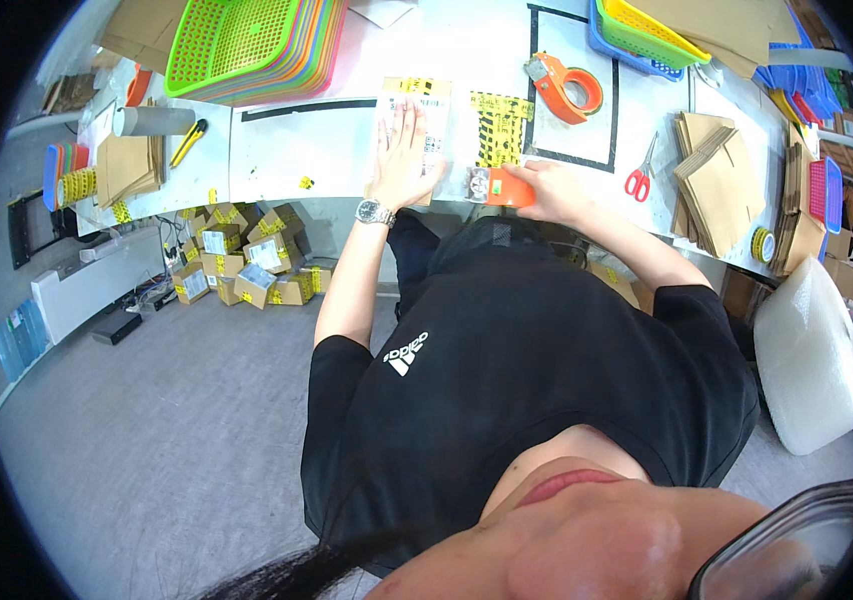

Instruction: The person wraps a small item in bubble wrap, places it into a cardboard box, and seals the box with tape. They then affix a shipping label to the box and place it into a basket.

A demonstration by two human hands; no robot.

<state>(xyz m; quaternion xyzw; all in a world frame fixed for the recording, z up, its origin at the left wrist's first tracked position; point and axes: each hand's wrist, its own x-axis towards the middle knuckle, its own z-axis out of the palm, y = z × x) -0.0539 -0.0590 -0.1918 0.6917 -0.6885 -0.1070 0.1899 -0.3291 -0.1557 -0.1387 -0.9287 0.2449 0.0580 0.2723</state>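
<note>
Hands both at the table edge [276, 170]. I see the left hand [404, 150] flat, fingers spread, pressing a clear-wrapped packet [424, 125] w/ yellow-black tape. Right hand [558, 190] wrapped round an orange tape dispenser [504, 187], just right of the packet, nose pointing at it. Packet's long axis runs away from the body; left hand is nearer. Second dispenser [566, 88], red scissors [638, 180], cardboard stack [721, 180] farther right.

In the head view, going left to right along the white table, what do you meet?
Grey tube → stack of coloured baskets → left hand flat on a flat package → right hand holding an orange tape dispenser → red scissors → flattened cardboard stack.
</note>
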